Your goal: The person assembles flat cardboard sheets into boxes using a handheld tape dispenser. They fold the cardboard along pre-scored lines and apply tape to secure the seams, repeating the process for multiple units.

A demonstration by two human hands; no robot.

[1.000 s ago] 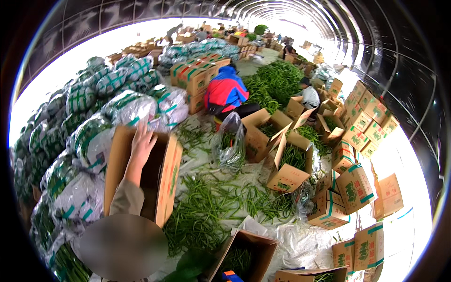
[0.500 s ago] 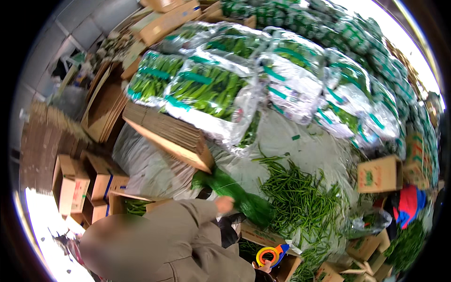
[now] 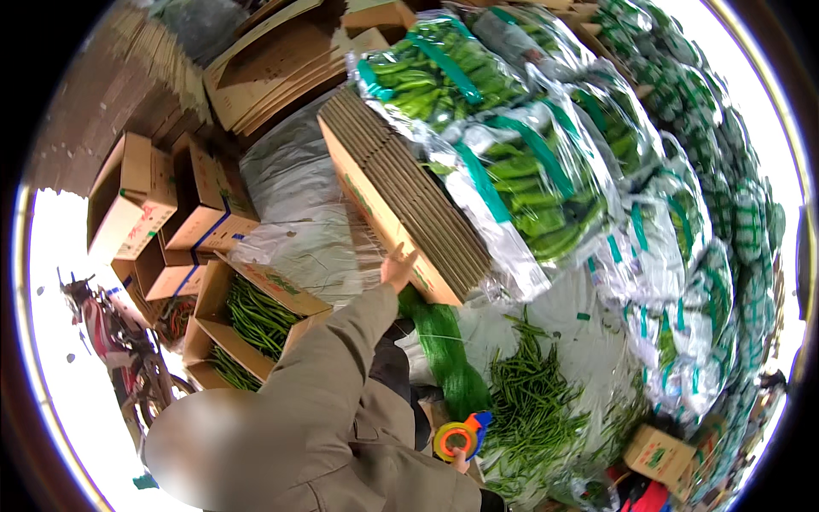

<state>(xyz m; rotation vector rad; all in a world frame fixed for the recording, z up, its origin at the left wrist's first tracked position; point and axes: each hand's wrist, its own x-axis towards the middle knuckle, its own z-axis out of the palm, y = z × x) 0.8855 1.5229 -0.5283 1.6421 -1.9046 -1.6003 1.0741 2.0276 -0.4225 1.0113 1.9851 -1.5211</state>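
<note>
My left hand [image 3: 398, 270] reaches out with its fingers apart, at the near side of a stack of flattened cardboard boxes [image 3: 401, 200]. Whether the fingertips touch the cardboard I cannot tell. Below that hand, a green mesh sack [image 3: 448, 346] lies on the pale floor sheet. Low in the picture, my right hand [image 3: 461, 462] grips a tape dispenser [image 3: 455, 439] with an orange and yellow roll and a blue end; part of this hand is hidden behind it. To the right of the dispenser a loose heap of long green peppers [image 3: 533, 401] is spread on the sheet.
Clear bags of green peppers [image 3: 533, 183] with teal tape line the right of the cardboard stack. Behind them rise green-and-white sacks [image 3: 746, 213]. At left stand open cartons [image 3: 205, 192] and a carton of green pods [image 3: 294, 292]. A small carton [image 3: 659, 454] sits lower right.
The view has swung to the left. My left hand has moved from beside the green mesh sack out to the flattened boxes, and its fingers now show spread. My right hand still holds the tape dispenser.
</note>
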